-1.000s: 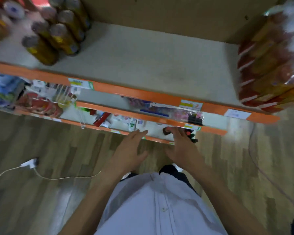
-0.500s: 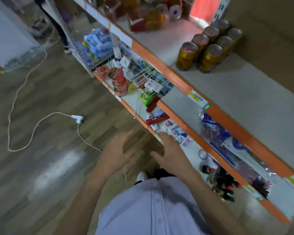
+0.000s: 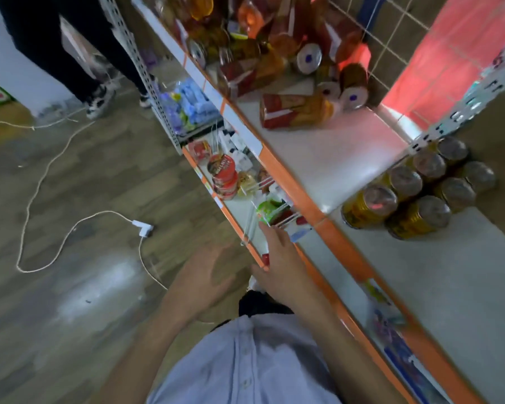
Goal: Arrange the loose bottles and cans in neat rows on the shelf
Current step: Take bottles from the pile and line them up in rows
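Right hand (image 3: 280, 265) is out flat, fingers straight and gripping nothing, stretched over the orange lip of the lower shelf (image 3: 239, 211), its fingertips just short of a green packet (image 3: 267, 209) by the white wire dividers. Whether it touches the lip, I cannot tell. Left hand (image 3: 206, 277) is just to its left, over the wooden floor (image 3: 85, 170), badly blurred but spread wide and holding nothing.

Up on the top shelf (image 3: 333, 158), far end, there's the mess: a jumble of loose bottles and cans (image 3: 263, 51), red and amber, tipped every which way against the wire grid at the back. Nearer than the pile, 1 bottle with a red label (image 3: 296, 111) lies on its side on the white shelf. To the right of the perforated upright, gold cans (image 3: 414, 188) stand upright in 2 tidy rows, touching one another.

On the lower shelf, a stack of red noodle cups (image 3: 223, 176) sits farther along than the green packet. On the floor to the left, a white cable with its plug (image 3: 142, 228) loops about, and at the far left another person's dark-trousered legs (image 3: 70, 53) stand by the shelf end.
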The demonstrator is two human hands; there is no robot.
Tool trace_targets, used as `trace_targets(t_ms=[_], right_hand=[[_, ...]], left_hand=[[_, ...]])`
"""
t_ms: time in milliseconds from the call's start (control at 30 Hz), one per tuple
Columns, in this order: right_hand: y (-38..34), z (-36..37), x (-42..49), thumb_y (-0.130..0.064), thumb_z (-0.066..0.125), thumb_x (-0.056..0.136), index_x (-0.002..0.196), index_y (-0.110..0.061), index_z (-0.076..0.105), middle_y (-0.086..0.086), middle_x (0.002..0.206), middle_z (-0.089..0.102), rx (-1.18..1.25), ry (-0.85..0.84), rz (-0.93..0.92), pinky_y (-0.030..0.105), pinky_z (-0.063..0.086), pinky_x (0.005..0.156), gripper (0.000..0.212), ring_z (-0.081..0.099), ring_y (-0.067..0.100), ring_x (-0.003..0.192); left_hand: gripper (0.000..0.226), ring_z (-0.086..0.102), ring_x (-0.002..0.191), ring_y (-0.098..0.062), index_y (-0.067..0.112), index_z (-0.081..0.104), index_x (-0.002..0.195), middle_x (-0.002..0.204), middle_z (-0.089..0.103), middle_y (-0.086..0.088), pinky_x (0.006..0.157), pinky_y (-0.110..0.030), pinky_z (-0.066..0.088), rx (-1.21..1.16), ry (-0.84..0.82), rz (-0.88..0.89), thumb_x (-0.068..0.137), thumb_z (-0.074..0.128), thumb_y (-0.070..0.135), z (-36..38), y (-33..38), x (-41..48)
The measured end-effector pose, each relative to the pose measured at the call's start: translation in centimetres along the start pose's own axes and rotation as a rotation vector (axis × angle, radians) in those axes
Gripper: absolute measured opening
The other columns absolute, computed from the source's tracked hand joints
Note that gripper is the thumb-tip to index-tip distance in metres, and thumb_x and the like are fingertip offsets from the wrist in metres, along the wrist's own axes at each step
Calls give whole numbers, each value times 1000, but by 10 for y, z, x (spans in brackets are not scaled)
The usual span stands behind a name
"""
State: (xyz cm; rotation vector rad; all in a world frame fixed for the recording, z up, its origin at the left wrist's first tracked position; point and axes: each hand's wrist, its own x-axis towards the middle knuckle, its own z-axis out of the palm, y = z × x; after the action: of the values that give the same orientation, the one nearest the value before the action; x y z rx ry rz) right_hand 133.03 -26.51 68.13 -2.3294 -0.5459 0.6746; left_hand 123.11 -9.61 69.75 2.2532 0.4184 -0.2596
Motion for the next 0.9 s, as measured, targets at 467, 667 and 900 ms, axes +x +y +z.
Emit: trace_targets(t_ms=[467,667,900], right_hand=[[-46,-83,163,-34,67,91,150,-37,29,-7,140,40,-3,202,1,39,50,91,70,52,15,121],[-61,-90,221,-57,64,89,141,-29,31,-3,133,58,304,576,289,45,53,93,68,61,19,115],[-77,-103,266,-79,47,79,142,-35,15,3,136,55,383,775,687,53,50,97,83,63,29,112]], left_hand=[[59,50,117,-4,31,48,141,128,51,17,101,-19,36,-17,116,48,86,70,28,-103,31,192],[45,51,103,-7,24,54,135,121,56,8,82,-19,36,48,88,246,92,67,22,-163,49,291],[45,61,105,-32,15,59,128,118,64,-10,81,-41,52,242,4,396,87,70,27,-210,65,411]])
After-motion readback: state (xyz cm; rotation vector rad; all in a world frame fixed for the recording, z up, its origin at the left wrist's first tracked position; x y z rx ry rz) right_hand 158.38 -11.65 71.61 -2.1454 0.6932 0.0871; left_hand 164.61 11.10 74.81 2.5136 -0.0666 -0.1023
